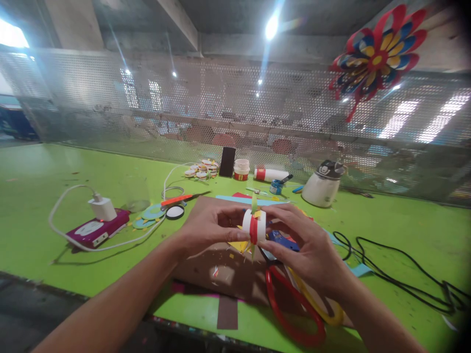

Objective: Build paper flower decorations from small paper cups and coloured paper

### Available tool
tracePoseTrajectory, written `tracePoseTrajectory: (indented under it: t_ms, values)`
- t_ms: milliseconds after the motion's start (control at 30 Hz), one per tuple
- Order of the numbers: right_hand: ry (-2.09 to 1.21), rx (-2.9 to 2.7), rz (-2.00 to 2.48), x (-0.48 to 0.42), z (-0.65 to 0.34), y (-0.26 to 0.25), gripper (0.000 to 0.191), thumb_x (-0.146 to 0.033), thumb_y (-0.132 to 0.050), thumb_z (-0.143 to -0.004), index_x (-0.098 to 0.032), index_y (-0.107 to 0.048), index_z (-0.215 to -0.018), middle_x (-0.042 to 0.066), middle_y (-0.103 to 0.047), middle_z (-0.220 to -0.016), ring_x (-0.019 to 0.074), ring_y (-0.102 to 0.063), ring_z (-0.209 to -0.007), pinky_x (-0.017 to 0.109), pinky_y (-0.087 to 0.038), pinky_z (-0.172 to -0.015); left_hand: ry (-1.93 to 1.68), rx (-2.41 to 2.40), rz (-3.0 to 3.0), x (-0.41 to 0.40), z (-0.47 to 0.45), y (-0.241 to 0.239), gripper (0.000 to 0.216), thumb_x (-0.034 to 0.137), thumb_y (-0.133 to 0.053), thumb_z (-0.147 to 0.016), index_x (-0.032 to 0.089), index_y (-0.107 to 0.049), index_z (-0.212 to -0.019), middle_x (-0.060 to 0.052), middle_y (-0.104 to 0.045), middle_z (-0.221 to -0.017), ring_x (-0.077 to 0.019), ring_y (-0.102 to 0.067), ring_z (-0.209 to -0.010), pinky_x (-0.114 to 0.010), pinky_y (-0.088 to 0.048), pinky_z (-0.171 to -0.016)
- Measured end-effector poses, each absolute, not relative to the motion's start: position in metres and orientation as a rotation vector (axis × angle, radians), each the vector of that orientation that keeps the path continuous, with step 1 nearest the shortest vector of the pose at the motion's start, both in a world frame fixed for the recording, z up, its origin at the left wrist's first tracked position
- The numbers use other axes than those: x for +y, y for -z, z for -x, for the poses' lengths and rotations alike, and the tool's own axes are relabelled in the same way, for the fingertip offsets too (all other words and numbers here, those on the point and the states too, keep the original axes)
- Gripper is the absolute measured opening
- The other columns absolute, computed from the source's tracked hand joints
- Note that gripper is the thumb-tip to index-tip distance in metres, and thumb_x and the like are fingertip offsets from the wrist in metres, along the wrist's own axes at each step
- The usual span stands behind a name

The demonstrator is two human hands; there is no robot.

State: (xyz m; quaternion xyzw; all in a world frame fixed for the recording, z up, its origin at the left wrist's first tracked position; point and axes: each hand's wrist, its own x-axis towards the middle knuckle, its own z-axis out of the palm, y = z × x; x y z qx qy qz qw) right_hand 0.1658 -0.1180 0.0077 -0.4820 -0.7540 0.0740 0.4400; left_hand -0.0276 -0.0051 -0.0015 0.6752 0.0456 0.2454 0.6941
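Note:
Both hands hold a small white round paper craft piece with a red band round its middle. Green pointed strips stick out of it above and below, and a yellow bit shows near its top. My left hand pinches its left side between thumb and fingers; my right hand grips the right side. Below lies a brown board strewn with paper scraps. Scissors with a red handle loop and a yellow one rest under my right hand, their blades partly hidden.
Left: a purple power strip with a white charger, an orange cutter and a round black-rimmed lid. Behind: small banded discs, a phone, a blue paint jar and a white kettle-like container. Right: black cord.

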Motion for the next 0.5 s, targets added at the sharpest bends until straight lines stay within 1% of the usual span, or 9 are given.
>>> tracePoseTrajectory:
  t_ms: [133, 300, 500]
  values:
    - [-0.193, -1.862, 1.189, -0.1177, -0.1653, -0.0077, 0.046, -0.025, -0.067, -0.085, -0.03, -0.054, -0.129, 0.007, -0.056, -0.123, 0.0245, -0.059, -0.11, 0.047, -0.055, -0.094, -0.566, 0.107, -1.526, -0.0052, 0.0275, 0.0006, 0.048, 0.021, -0.075, -0.076, 0.022, -0.064, -0.123, -0.01, -0.069, -0.117, -0.0214, -0.063, -0.105, -0.038, -0.045, -0.094]
    - [-0.224, -1.848, 1.169, -0.1172, -0.1649, -0.0069, 0.045, -0.025, -0.066, -0.086, -0.029, -0.055, -0.128, 0.008, -0.056, -0.123, 0.0253, -0.059, -0.112, 0.05, -0.054, -0.096, -0.585, 0.078, -1.531, -0.0044, 0.0271, 0.0016, 0.048, 0.022, -0.075, -0.077, 0.02, -0.063, -0.123, -0.012, -0.067, -0.12, -0.0224, -0.062, -0.108, -0.037, -0.046, -0.094]
    - [-0.396, -1.773, 1.096, -0.115, -0.1656, -0.004, 0.045, -0.023, -0.066, -0.085, -0.03, -0.055, -0.128, 0.007, -0.055, -0.127, 0.0259, -0.059, -0.114, 0.051, -0.051, -0.101, -0.631, 0.084, -1.52, -0.0057, 0.0254, 0.0015, 0.049, 0.024, -0.076, -0.076, 0.019, -0.063, -0.123, -0.013, -0.067, -0.12, -0.0234, -0.063, -0.107, -0.038, -0.046, -0.095]
